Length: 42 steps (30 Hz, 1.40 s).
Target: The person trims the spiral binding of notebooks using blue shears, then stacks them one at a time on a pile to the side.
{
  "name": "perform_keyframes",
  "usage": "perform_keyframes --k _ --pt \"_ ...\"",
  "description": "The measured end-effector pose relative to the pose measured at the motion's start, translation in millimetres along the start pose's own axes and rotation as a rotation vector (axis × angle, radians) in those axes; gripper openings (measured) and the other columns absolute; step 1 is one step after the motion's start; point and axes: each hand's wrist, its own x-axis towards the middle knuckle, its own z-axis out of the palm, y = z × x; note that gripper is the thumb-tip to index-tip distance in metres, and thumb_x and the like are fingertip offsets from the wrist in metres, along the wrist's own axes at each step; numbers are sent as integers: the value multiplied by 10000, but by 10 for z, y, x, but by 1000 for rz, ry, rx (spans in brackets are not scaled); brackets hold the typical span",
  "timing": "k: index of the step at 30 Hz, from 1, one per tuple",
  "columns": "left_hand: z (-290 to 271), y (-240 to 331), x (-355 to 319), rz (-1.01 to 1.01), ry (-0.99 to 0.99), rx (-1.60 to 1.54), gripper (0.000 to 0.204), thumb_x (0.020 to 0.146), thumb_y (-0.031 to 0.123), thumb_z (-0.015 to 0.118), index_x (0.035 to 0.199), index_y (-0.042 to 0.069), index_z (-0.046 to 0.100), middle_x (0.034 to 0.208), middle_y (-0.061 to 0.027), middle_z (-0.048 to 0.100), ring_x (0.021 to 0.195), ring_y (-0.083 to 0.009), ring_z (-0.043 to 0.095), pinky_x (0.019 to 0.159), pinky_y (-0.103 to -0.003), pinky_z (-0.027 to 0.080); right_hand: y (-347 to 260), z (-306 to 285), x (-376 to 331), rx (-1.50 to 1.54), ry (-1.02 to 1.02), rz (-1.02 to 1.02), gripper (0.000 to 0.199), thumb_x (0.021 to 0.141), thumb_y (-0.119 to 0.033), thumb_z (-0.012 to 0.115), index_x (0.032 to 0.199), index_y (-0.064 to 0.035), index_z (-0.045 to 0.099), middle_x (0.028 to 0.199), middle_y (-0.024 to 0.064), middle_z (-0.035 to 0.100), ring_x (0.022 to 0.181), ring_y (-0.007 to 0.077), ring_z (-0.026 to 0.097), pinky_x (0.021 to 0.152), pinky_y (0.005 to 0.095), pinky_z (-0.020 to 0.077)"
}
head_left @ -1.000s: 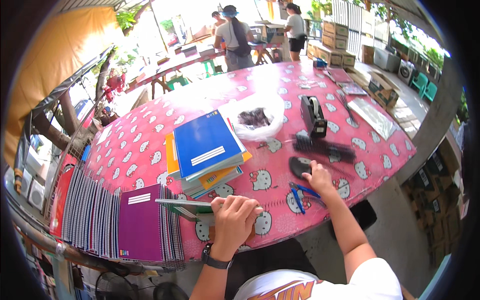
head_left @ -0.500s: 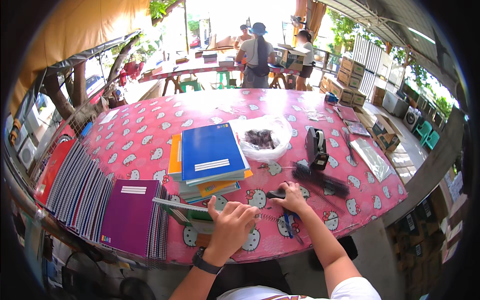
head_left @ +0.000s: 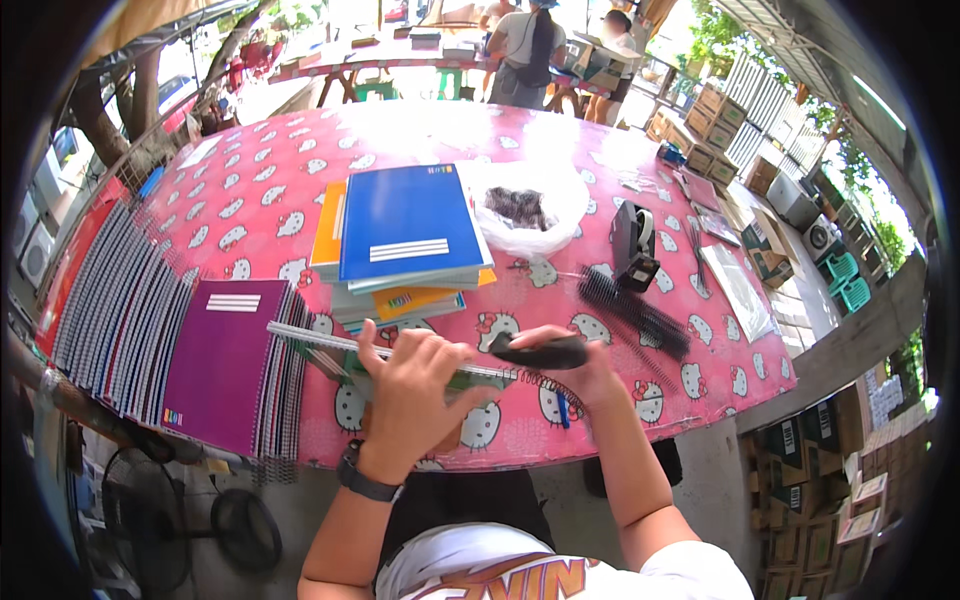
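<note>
— At the near edge of the table [head_left: 300, 215], what sits under the hands?

— A notebook [head_left: 330, 345], lying flat with its spiral binding [head_left: 545, 383] sticking out on the right. The left hand [head_left: 410, 385] presses down on it, fingers curled over its far edge.

— And the right hand [head_left: 575, 365]?

— Just right of the notebook, closed around a black tool [head_left: 545, 352] held over the spiral's end. A blue pen [head_left: 562, 410] lies on the cloth beneath it.

— What lies beyond the notebook?

— Directly behind it, a stack of books [head_left: 405, 245] with a blue one on top. Left of the notebook, a purple book [head_left: 220, 360] tops a fanned row of spiral books [head_left: 110, 310].

— To the right?

— Black binding combs [head_left: 630, 315], and past them a black tape dispenser [head_left: 632, 245]. Behind those, a clear bag [head_left: 525, 215] holding something dark.

— Anyone else?

— Two people [head_left: 525, 45] stand at another table, well beyond the far edge.
</note>
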Motion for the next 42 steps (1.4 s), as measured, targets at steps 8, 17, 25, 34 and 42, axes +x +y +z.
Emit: perform_keyframes --k 8,17,25,34,42 --pt "-29 -37 -66 -53 34 -20 250 595 338 781 681 153 636 699 40 575 844 -147 547 1048 -532 91 -159 -1 247 -456 -101 122 752 737 -685 519 1002 9 637 1038 106 600 1015 187 529 917 333 383" --pt "-18 -127 -55 -66 22 -31 263 586 367 776 675 162 637 687 48 570 859 -144 550 1062 -538 77 -452 290 390 -196 -269 82 486 731 -457 679 961 -29 658 945 135 608 966 236 538 846 344 419" --pt "-131 -232 -35 -119 43 6 314 594 400 781 685 140 629 721 23 570 872 -164 550 1073 -556 85 -500 255 581 -603 -390 -4 435 761 -353 636 982 21 626 1001 118 612 993 211 551 867 350 420" --pt "-145 -295 -57 -146 51 -65 524 562 397 807 971 142 600 716 29 584 817 -154 574 1082 -554 73 -326 116 830 -1028 -312 289 513 797 -430 607 1022 31 614 1002 108 608 950 200 563 839 342 434" --pt "-184 -298 -51 -137 148 60 665 578 460 797 1115 150 557 736 26 548 816 -152 584 1066 -590 20 -379 210 926 -1174 -286 370 415 818 -371 625 1006 0 620 939 121 622 888 158 570 786 304 445"
